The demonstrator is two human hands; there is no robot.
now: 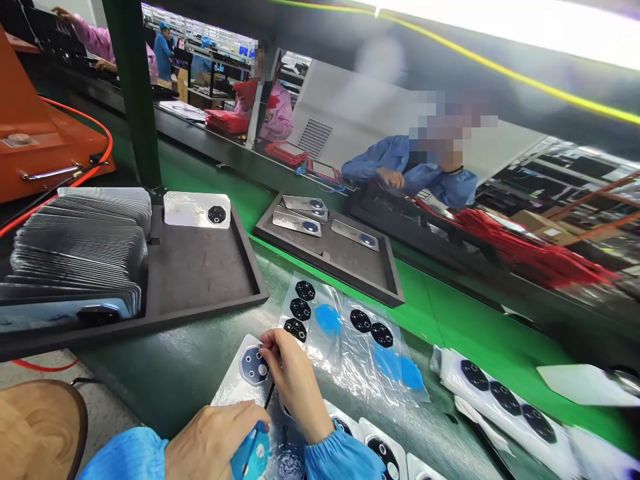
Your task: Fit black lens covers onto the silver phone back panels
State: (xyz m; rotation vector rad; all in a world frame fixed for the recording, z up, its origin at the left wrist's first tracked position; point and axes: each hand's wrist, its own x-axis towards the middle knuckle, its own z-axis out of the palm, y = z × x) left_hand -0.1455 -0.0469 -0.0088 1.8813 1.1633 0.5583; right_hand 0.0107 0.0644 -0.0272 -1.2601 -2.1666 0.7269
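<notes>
A silvery phone back panel [233, 388] lies tilted on the bench, with a dark camera lens cover [254, 365] near its top end. My right hand [290, 370] is at the cover's right edge, thumb and fingertips pinched together; whatever they grip is too small to make out. Lower left, my left hand [213, 437] rests over the panel's lower part, its fingers closed around a bright blue film [255, 453] with pale round holes. A thin dark strip shows between the hands. More phone back panels [383, 453] lie right of my right sleeve, partly cut off by the frame.
A clear plastic sheet [345, 347] bears black lens covers and blue films. A black tray [210, 267] holds a dense row of panels [80, 247]; another tray [345, 257] has several panels. Bagged lens covers [505, 398] lie right. A co-worker [415, 167] sits opposite.
</notes>
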